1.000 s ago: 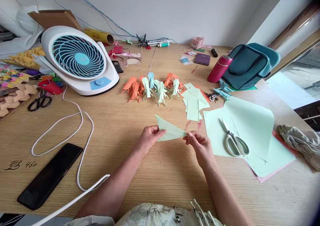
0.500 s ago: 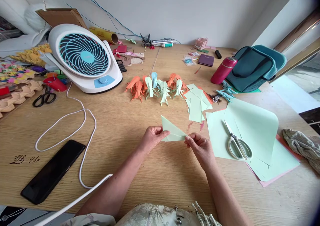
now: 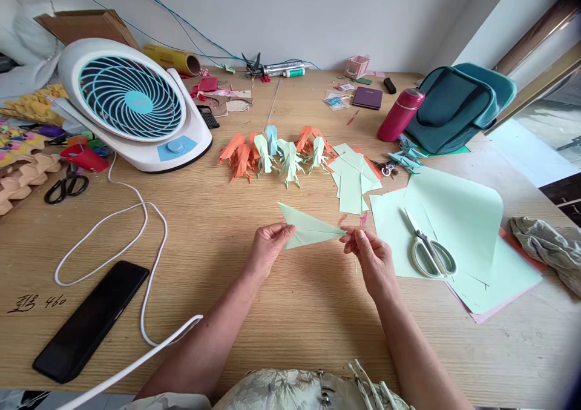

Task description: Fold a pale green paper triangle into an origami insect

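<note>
A pale green sheet of paper (image 3: 311,229), folded into a long pointed triangle with a crease along it, is held above the table between both hands. My left hand (image 3: 271,246) pinches its wide left end between thumb and fingers. At the narrow right tip, my right hand (image 3: 370,255) has its thumb and fingers closed on the paper. Beyond the hands stands a cluster of folded paper figures in orange, blue and pale green (image 3: 290,160). Cut pale green paper pieces (image 3: 351,186) lie to their right.
White-handled scissors (image 3: 429,249) rest on large green sheets (image 3: 472,216) at the right. A red bottle (image 3: 400,116) stands by a teal bag (image 3: 454,110). On the left are a fan (image 3: 131,104), a white cable (image 3: 166,240), a black phone (image 3: 91,322) and black scissors (image 3: 66,186).
The folded paper's narrow tip now points further right, and my right hand has shifted slightly right with it. My left hand still pinches the wide end. The camera view has shifted a little.
</note>
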The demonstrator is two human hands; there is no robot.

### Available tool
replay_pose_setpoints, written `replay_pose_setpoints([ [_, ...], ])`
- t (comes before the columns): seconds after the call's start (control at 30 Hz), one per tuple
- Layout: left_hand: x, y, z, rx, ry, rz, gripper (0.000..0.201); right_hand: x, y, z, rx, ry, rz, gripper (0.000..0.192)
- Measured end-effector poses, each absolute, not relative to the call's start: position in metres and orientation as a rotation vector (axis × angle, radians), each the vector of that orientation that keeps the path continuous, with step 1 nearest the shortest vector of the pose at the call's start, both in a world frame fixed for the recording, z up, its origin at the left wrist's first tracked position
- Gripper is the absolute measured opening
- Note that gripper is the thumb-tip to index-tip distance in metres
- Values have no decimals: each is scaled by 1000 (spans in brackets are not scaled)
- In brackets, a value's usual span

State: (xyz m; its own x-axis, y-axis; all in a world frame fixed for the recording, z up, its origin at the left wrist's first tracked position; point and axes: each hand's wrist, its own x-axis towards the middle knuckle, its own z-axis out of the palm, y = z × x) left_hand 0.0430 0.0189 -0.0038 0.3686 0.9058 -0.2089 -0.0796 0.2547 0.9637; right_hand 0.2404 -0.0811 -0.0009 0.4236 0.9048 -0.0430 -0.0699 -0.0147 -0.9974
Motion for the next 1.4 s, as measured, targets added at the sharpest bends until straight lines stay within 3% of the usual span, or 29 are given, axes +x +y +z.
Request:
replay_pose_setpoints([
  [0.37, 50, 12, -4, 964, 942, 738, 38, 229, -79, 9, -1305, -910, 1020, 18],
  [0.93, 50, 8, -1, 892, 880, 666, 37, 230, -78, 1, -1315, -924, 855, 25],
  [1.23, 50, 6, -1, 1062, 867, 632, 43, 232, -80, -1, -1515, -1479, 228, 39],
  [1.4, 50, 6, 2, 972, 858, 631, 49, 226, -84, -1, -1533, -1678, 162, 37],
])
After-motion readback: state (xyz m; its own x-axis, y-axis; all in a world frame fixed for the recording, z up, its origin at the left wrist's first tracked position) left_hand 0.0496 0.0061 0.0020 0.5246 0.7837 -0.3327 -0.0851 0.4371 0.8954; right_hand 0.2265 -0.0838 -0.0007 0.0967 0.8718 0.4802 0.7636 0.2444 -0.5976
